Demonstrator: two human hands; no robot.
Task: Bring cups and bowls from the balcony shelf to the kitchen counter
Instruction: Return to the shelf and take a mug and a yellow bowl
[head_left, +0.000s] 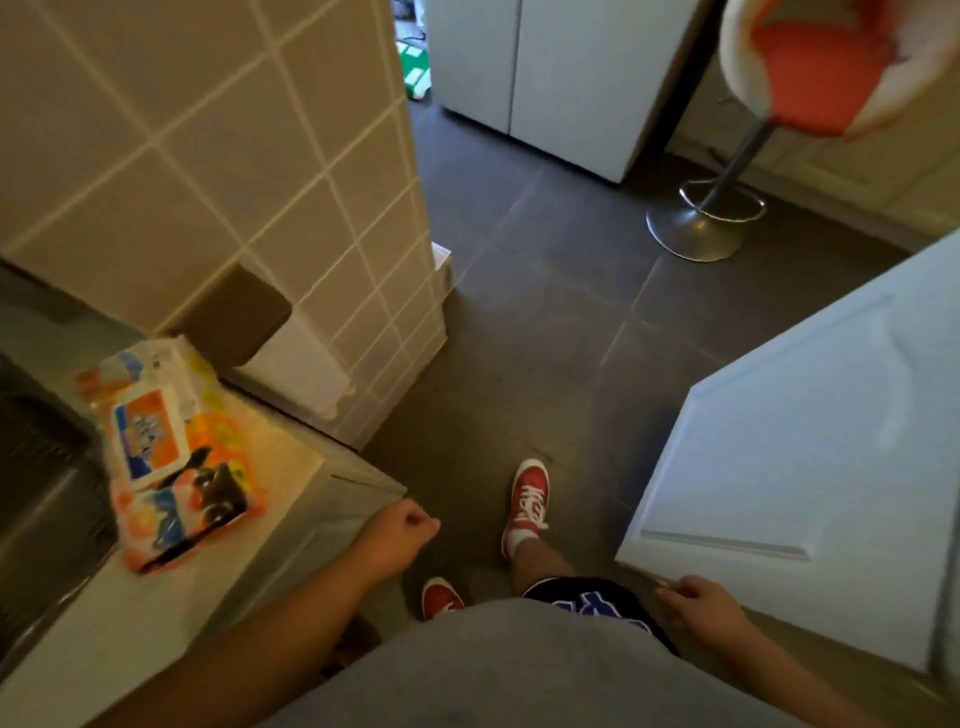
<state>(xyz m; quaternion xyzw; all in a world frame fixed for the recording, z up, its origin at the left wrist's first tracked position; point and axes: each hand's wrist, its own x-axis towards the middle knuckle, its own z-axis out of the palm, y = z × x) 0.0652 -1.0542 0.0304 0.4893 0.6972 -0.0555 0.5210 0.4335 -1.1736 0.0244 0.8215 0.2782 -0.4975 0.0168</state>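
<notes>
No cup or bowl shows in the head view. My left hand (402, 530) hangs beside the corner of the kitchen counter (249, 519), fingers loosely curled and holding nothing. My right hand (698, 603) hangs low at my side near the bottom edge of a white door (779, 467), fingers loosely curled and holding nothing. I am standing on dark floor tiles (545, 322), with my red shoes (527, 506) below me.
Colourful packets (166, 447) lie on the counter beside a steel sink (41, 467). A tiled wall (208, 156) stands to the left. White cabinets (561, 78) and an orange bar stool (810, 73) stand ahead. The white door blocks the right side.
</notes>
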